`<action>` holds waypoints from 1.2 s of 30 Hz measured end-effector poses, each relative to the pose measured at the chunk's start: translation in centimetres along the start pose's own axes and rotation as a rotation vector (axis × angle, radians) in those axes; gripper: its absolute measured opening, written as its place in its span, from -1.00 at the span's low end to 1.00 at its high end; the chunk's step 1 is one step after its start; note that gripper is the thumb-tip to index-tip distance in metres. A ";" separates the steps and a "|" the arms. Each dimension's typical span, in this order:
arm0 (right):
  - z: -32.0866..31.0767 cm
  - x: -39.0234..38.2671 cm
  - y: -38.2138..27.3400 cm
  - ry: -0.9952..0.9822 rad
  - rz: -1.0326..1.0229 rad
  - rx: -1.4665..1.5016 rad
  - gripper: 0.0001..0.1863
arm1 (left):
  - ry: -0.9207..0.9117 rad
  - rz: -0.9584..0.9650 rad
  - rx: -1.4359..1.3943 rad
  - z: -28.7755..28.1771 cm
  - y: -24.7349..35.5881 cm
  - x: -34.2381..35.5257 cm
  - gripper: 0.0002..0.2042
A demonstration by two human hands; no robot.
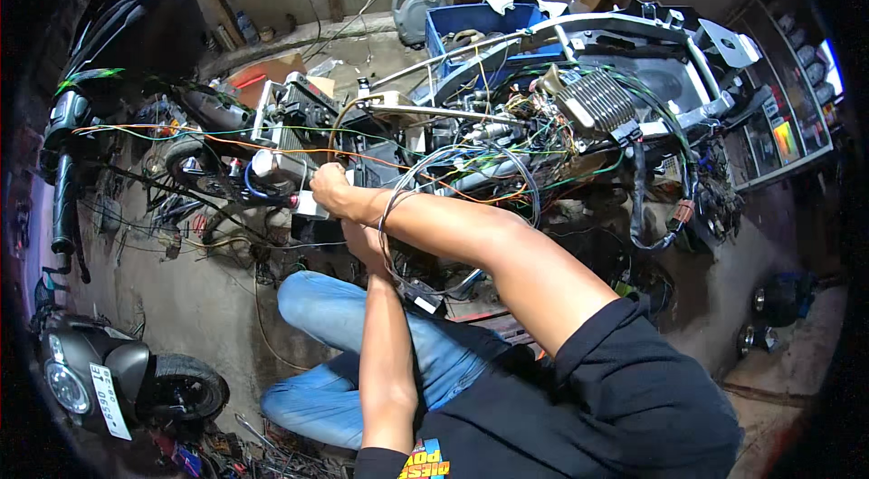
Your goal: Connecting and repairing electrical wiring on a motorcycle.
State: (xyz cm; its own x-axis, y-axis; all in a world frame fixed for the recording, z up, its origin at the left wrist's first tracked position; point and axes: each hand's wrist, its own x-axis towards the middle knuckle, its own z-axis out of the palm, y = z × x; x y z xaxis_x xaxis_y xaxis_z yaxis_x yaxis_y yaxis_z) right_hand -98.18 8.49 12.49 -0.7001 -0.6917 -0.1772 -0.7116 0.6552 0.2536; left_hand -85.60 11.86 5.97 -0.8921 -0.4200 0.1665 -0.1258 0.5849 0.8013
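Note:
A stripped motor scooter [634, 22] stretches across the view, its frame and wiring bare. My right hand [331, 189] is closed at the scooter's front part, just beside a small white box [311, 205] and below a finned radiator [295, 142]. What its fingers hold, if anything, is hidden. Under my right forearm, my left hand [364, 246] reaches up into the same spot, its fingers out of sight. A loop of grey cable [536, 185] hangs around my right forearm. Thin orange and green wires [195, 131] run from the handlebar grip [63, 198] past my hands.
A finned metal unit [597, 103] sits among tangled wires on the frame. Behind stands a blue crate [444, 26]. A glass-fronted cabinet [786, 108] is at the right. Another scooter's front wheel [186, 387] stands lower left, near scattered parts. Black cables droop at the right.

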 end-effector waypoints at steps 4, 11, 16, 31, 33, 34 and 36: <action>1.1 0.5 -0.9 0.107 0.140 -0.101 -0.95 | 0.106 0.233 -0.215 -0.6 0.1 -0.1 -0.52; 1.4 1.0 -0.6 0.072 0.185 0.133 -0.95 | 0.086 0.033 -0.170 0.7 -1.7 0.7 -0.61; -2.5 -5.8 2.0 0.371 0.183 0.381 -0.92 | 0.185 0.303 -0.035 1.0 -4.1 1.0 -0.58; -4.0 -37.1 1.1 0.527 0.623 2.060 -0.58 | -0.298 -0.928 -0.752 -0.8 -1.4 3.8 -0.55; -3.6 -42.9 -0.4 0.719 0.853 1.846 -0.64 | -0.326 -0.945 -0.701 -1.0 -1.2 4.0 -0.57; -3.1 -46.0 -0.7 0.693 0.922 1.827 -0.64 | -0.305 -0.999 -0.698 -0.8 -1.3 4.3 -0.57; -1.2 -50.7 -1.0 0.615 1.142 1.474 -0.67 | -0.201 -1.023 -0.679 -0.1 -1.7 4.5 -0.55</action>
State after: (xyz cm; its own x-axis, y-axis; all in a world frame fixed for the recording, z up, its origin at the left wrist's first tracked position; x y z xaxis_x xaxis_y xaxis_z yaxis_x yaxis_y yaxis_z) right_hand -61.90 42.56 22.37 -0.9099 0.3864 -0.1507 0.2687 0.2723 -0.9239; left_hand -89.33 8.90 5.41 -0.5749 -0.3225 -0.7520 -0.6057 -0.4502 0.6561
